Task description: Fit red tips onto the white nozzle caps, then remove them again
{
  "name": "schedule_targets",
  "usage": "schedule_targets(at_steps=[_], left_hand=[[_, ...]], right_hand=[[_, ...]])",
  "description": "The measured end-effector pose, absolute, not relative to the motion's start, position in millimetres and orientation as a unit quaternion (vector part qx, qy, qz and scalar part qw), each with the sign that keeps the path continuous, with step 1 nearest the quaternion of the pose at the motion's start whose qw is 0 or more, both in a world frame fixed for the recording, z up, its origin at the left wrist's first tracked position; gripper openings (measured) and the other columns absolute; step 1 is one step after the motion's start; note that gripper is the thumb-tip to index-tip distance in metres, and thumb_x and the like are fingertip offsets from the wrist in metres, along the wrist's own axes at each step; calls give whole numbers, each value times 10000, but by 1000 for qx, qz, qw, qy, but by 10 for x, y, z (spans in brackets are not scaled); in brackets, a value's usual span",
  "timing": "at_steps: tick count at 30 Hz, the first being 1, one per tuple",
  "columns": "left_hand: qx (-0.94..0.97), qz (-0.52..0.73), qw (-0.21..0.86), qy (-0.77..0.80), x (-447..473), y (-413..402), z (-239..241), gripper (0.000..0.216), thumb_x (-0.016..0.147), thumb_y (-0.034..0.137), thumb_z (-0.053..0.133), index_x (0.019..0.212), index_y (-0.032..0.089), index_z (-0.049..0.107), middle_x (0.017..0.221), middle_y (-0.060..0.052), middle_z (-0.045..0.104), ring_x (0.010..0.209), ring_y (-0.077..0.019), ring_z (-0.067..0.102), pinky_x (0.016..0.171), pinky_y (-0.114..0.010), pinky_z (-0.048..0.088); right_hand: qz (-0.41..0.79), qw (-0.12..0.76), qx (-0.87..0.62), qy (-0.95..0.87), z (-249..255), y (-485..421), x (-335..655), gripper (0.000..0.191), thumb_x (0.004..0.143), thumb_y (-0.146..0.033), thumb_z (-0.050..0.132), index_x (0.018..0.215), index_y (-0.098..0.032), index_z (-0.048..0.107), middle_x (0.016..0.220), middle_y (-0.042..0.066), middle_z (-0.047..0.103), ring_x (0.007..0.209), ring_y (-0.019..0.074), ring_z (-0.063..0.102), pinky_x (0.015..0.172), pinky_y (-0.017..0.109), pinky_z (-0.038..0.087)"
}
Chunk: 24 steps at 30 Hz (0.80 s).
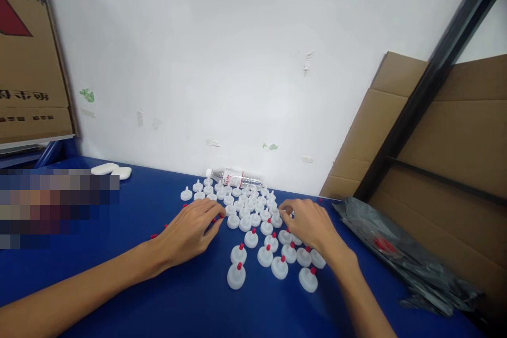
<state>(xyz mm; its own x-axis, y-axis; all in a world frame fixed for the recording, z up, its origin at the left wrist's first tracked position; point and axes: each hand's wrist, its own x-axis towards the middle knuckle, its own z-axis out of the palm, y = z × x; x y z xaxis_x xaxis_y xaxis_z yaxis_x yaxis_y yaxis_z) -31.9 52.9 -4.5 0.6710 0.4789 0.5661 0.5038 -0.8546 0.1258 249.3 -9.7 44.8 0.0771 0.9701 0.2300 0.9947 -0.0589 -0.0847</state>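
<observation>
Many small white plastic caps [249,210] stand in rows on a blue table [150,296]. The nearer caps [279,266] carry red tips; those farther back do not. My left hand [193,232] rests on the table left of the rows, fingers curled over small red pieces [216,218], one pinched at the fingertips. My right hand [307,223] lies over the right side of the rows, fingers bent and pinching at a white cap [288,215].
A clear water bottle [234,176] lies on its side behind the caps by the white wall. Two white oval objects [111,170] sit at the back left. A crumpled dark plastic bag [400,256] lies right, before cardboard boxes [455,158]. More cardboard [27,63] stands left.
</observation>
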Motion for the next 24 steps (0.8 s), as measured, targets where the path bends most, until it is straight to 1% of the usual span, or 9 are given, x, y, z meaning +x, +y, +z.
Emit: schedule_targets(at_steps=[2, 5, 9, 13, 16, 18, 20, 21, 24], left_hand=[[-910, -318, 20, -264, -326, 523, -32, 175, 985, 204, 431, 997, 188, 604, 961, -67, 659, 871, -208, 596, 793, -346, 457], [-911, -328, 21, -250, -329, 512, -29, 175, 987, 207, 440, 998, 184, 613, 966, -70, 665, 875, -203, 600, 799, -342, 453], [-912, -341, 17, -228, -323, 489, -43, 171, 991, 199, 453, 1000, 180, 623, 971, -66, 670, 887, -194, 608, 811, -333, 454], [-908, -354, 17, -222, -322, 502, -71, 164, 992, 204, 476, 1020, 185, 636, 977, -58, 675, 895, -192, 614, 821, -333, 462], [-903, -367, 16, -222, -318, 530, -96, 178, 995, 225, 495, 1084, 194, 647, 1005, -57, 682, 914, -194, 621, 830, -336, 473], [-902, -367, 12, -227, -313, 538, -108, 194, 1001, 240, 496, 1102, 200, 656, 1003, -54, 687, 908, -193, 626, 820, -333, 479], [-902, -363, 3, -234, -307, 534, -115, 201, 1006, 252, 492, 1084, 202, 670, 981, -49, 691, 891, -189, 631, 806, -327, 482], [-901, -362, -2, -238, -305, 529, -118, 203, 1007, 256, 490, 1075, 202, 674, 975, -48, 691, 888, -188, 633, 802, -325, 483], [-898, -363, -19, -248, -304, 516, -127, 209, 1007, 265, 489, 1077, 203, 677, 981, -46, 692, 899, -187, 638, 804, -321, 487]], right_hand=[[-42, 91, -728, -678, 393, -75, 2515, 253, 912, -366, 533, 993, -244, 739, 925, 82, 762, 878, 268, 700, 670, 312, 419], [-38, 74, -734, -674, 311, -41, 2510, 284, 904, -444, 563, 931, -224, 740, 888, 102, 757, 848, 271, 701, 656, 315, 418], [-55, 59, -736, -672, 225, -7, 2465, 229, 869, -411, 629, 881, -205, 727, 875, 104, 745, 863, 279, 696, 654, 313, 412], [-68, 69, -727, -680, 219, -10, 2453, 181, 857, -370, 659, 899, -198, 701, 938, 92, 730, 913, 274, 680, 647, 295, 386], [-77, 99, -730, -672, 291, -34, 2482, 207, 878, -388, 635, 957, -198, 655, 967, 85, 715, 912, 257, 667, 633, 284, 369], [-83, 127, -741, -654, 350, -46, 2493, 238, 916, -400, 576, 1026, -191, 599, 909, 82, 706, 832, 241, 665, 604, 281, 355], [-75, 158, -741, -648, 391, -54, 2477, 250, 943, -395, 529, 1076, -185, 548, 833, 67, 692, 743, 228, 656, 581, 280, 351], [-65, 176, -733, -654, 403, -57, 2455, 251, 947, -389, 523, 1092, -185, 533, 823, 61, 688, 729, 224, 653, 582, 279, 360], [-32, 232, -684, -691, 409, -77, 2344, 259, 943, -382, 533, 1131, -203, 530, 897, 57, 696, 804, 222, 663, 641, 281, 413]])
